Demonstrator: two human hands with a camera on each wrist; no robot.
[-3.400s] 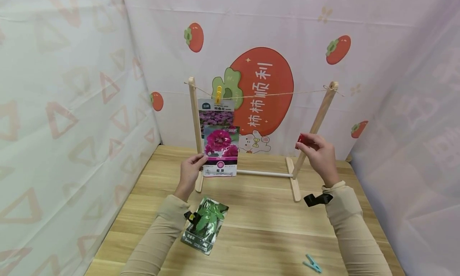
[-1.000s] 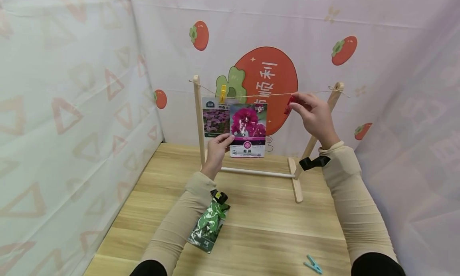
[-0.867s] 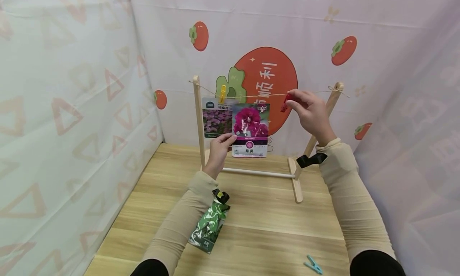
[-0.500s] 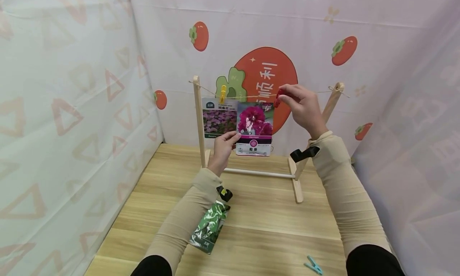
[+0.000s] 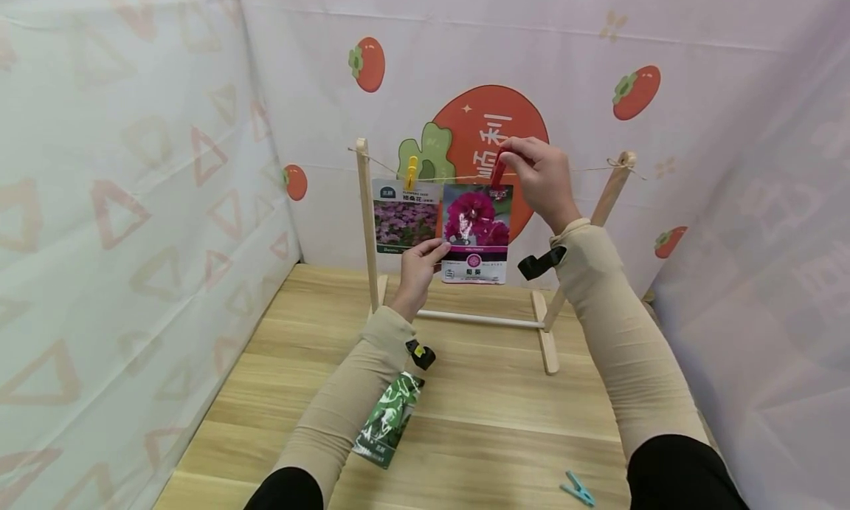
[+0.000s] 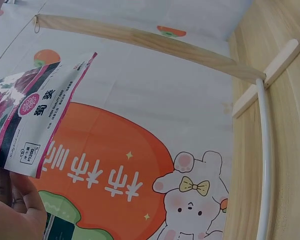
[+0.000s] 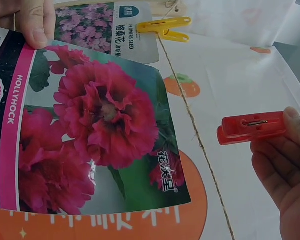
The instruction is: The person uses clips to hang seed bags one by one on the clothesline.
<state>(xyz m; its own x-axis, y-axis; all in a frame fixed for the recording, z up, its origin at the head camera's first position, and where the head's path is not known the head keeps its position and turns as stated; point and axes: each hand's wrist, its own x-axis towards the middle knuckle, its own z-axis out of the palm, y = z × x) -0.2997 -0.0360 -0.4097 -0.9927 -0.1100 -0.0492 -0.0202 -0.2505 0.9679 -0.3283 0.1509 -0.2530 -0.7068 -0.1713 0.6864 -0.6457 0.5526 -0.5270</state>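
Note:
My left hand pinches the lower left edge of a hollyhock seed packet, held upright just below the twine. A red clothespin is pinched between thumb and fingers of my right hand. In the right wrist view its tip stands apart from both packet and twine. To the left, a second flower seed packet hangs from the twine by a yellow clothespin. The left wrist view shows the held packet from below, with part of my hand.
Two wooden posts, joined by a white rod at the bottom, carry the twine. On the wooden table lie a green seed packet, partly under my left forearm, and a blue clothespin. Patterned cloth surrounds the table.
My left hand has lifted the hollyhock packet up and right, beside the hanging one. My right hand has moved left and up with the red clothespin, to above the packet's top edge.

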